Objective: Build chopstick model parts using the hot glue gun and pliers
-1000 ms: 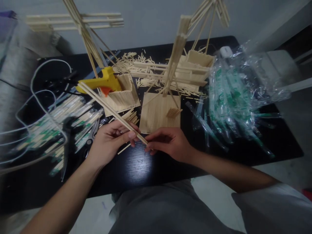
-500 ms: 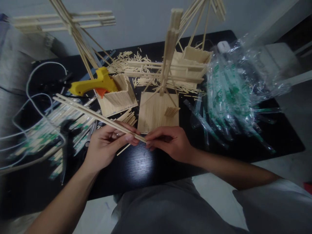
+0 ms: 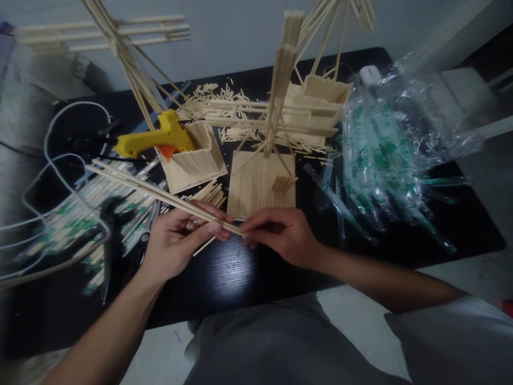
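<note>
A pair of wooden chopsticks point(image 3: 168, 198) lies slantwise across my left hand point(image 3: 180, 238), whose thumb and fingers are closed around them near their right end. The thumb and fingertips of my right hand point(image 3: 280, 232) pinch that same right end, so both hands grip the chopsticks. Just beyond my hands stands a flat base of glued sticks point(image 3: 256, 184) with a small stick panel point(image 3: 284, 183) on it and a tall windmill-like stick frame point(image 3: 276, 96) rising at its back. A loose stick point(image 3: 204, 246) shows below my left fingers.
A yellow glue gun point(image 3: 156, 138) rests on a stick box point(image 3: 200, 160) to the left. Wrapped chopsticks point(image 3: 92, 230) and a white cable point(image 3: 50, 139) lie farther left. Clear plastic wrappers point(image 3: 377, 160) heap up at right. Cut stick pieces point(image 3: 228, 101) scatter behind.
The chopsticks and both hands keep nearly the same pose. The whole scene shifts very slightly in the view.
</note>
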Motion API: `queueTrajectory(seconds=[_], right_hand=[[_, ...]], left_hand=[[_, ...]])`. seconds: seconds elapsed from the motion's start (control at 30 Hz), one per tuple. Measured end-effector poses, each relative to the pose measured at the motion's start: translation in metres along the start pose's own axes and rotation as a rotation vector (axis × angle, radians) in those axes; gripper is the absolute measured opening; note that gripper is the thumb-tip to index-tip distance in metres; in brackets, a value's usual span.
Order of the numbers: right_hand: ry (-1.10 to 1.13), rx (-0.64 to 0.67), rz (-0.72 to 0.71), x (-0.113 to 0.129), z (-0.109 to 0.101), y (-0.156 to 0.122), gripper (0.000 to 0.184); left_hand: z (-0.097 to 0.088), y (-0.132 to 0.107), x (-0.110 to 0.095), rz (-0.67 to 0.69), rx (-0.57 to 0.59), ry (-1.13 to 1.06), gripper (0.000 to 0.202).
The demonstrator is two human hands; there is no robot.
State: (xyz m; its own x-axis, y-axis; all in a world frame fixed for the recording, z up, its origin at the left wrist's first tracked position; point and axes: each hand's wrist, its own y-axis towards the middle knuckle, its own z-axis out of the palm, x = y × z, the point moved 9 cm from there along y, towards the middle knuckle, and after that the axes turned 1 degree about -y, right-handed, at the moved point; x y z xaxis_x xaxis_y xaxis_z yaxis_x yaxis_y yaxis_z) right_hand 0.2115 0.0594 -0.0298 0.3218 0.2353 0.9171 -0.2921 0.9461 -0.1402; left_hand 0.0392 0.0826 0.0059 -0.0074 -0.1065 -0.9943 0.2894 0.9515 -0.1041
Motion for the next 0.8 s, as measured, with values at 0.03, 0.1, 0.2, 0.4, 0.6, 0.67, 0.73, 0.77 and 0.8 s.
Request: queueTrajectory(seconds=[0.03, 0.1, 0.2, 0.4, 0.6, 0.67, 0.73, 0.77, 0.8], right_hand=[[0.001, 0.002, 0.002, 0.000, 0.000, 0.000, 0.012], [0.002, 0.007, 0.008, -0.001, 0.000, 0.000, 0.012], [-0.008, 0.030, 0.014, -0.001, 0.000, 0.000, 0.013], [-0.065, 0.064, -0.004, 0.002, 0.002, 0.000, 0.019], [-0.085, 0.047, -0.056, 0.007, 0.001, 0.000, 0.016], [-0.075, 0.043, -0.059, 0.007, 0.000, 0.000, 0.014], [-0.066, 0.042, -0.054, 0.006, -0.001, 0.000, 0.012], [-0.066, 0.043, -0.050, 0.006, -0.001, 0.000, 0.012], [-0.067, 0.043, -0.048, 0.005, -0.001, 0.000, 0.012]], left_hand=[[0.001, 0.000, -0.001, 0.004, 0.010, -0.009, 0.010], [0.002, 0.000, -0.001, 0.006, 0.025, -0.021, 0.009], [0.001, 0.001, 0.002, -0.014, 0.032, -0.034, 0.010], [-0.007, 0.002, 0.009, -0.045, 0.010, -0.055, 0.016], [-0.005, 0.002, 0.008, -0.034, 0.007, -0.011, 0.020], [-0.003, 0.002, 0.007, -0.028, 0.012, 0.002, 0.018], [-0.002, 0.002, 0.005, -0.020, 0.017, 0.012, 0.015], [-0.001, 0.001, 0.005, -0.016, 0.018, 0.015, 0.014], [-0.001, 0.001, 0.004, -0.012, 0.016, 0.017, 0.014]])
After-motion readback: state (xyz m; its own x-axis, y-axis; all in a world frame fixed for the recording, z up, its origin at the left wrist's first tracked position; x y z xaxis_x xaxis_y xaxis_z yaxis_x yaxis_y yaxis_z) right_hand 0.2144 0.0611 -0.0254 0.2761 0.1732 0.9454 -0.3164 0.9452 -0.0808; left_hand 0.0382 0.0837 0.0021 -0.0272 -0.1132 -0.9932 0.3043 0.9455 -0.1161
